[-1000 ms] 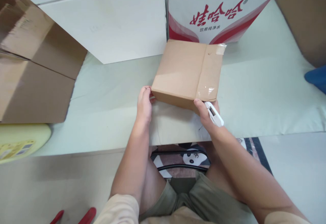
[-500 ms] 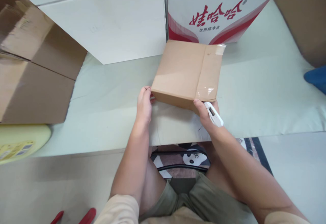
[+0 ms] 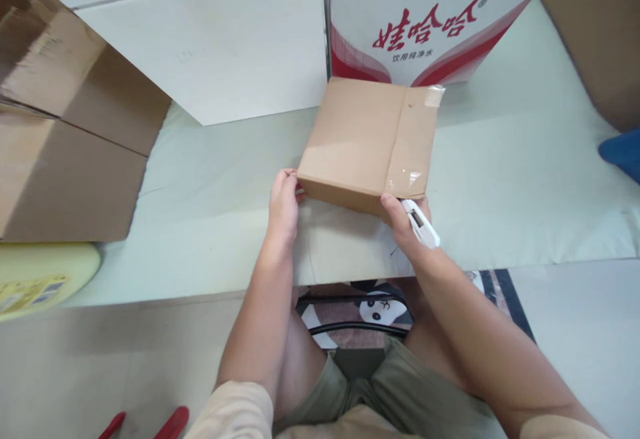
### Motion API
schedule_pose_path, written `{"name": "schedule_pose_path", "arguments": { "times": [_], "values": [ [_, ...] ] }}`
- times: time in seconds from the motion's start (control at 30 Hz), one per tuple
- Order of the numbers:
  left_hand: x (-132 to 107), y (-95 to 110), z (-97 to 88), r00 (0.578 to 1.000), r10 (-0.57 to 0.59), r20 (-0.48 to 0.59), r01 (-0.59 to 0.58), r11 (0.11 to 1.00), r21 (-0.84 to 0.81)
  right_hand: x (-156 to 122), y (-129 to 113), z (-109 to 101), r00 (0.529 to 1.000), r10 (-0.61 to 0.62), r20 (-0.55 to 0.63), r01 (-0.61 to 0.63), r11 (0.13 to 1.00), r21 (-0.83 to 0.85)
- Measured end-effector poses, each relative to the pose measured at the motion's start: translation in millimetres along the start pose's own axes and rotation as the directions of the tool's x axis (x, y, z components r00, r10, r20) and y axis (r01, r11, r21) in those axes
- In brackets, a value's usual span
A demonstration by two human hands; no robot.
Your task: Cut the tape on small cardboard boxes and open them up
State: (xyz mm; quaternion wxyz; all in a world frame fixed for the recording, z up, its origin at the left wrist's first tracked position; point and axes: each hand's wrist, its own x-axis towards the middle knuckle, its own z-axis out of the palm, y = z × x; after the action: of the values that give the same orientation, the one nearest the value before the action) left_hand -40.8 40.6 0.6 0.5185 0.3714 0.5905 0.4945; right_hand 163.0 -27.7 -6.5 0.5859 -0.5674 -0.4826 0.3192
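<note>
Hands at the near edge of a cardboard box [image 3: 357,136], which lies flat on the table [image 3: 225,186] directly beyond both hands and touching them. The box is nearly square and turned slightly. Its taped seam [image 3: 411,140] runs away from the person, starting at the near edge just above the right hand [image 3: 406,227] and ending at the far edge, so the right hand is much the nearer to the seam. The left hand [image 3: 283,209] is curled narrow, its fingertips pinching the box's near left corner. The right hand is closed around a white cutter [image 3: 421,223], with its thumb pressed on the near right edge of the box below the tape. Whether a blade is out cannot be told. Beyond the box, touching its far edge, stands a printed carton [image 3: 425,19] with red characters, and a large white box [image 3: 215,46] stands beyond the left hand. Well off to the left of the left hand lie brown cardboard sheets [image 3: 65,146] with a yellow object [image 3: 40,276] nearer the person. Far to the right of the right hand a blue object [image 3: 623,152] shows at the frame edge. Below the hands, under the table edge, is a panda-patterned seat [image 3: 373,307]
</note>
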Motion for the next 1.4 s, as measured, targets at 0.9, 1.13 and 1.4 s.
{"name": "schedule_pose_path", "arguments": {
  "times": [0.9, 1.13, 1.4],
  "values": [
    [0.5, -1.9, -0.1, 1.000, 0.015, 0.009, -0.015, 0.999, 0.035, -1.3, 0.6, 0.3, 1.000, 0.013, 0.019, -0.013, 1.000, -0.015],
    [0.7, -1.4, 1.1, 1.000, 0.017, 0.012, -0.017, 1.000, 0.021, -1.2, -1.1, 1.6, 1.000, 0.017, 0.021, -0.017, 1.000, 0.010],
    [-0.4, -0.6, 2.0, 1.000, 0.015, 0.009, -0.015, 1.000, -0.004, -2.0, -1.3, 2.6, 1.000, 0.010, 0.002, -0.010, 1.000, -0.004]
  ]
}}
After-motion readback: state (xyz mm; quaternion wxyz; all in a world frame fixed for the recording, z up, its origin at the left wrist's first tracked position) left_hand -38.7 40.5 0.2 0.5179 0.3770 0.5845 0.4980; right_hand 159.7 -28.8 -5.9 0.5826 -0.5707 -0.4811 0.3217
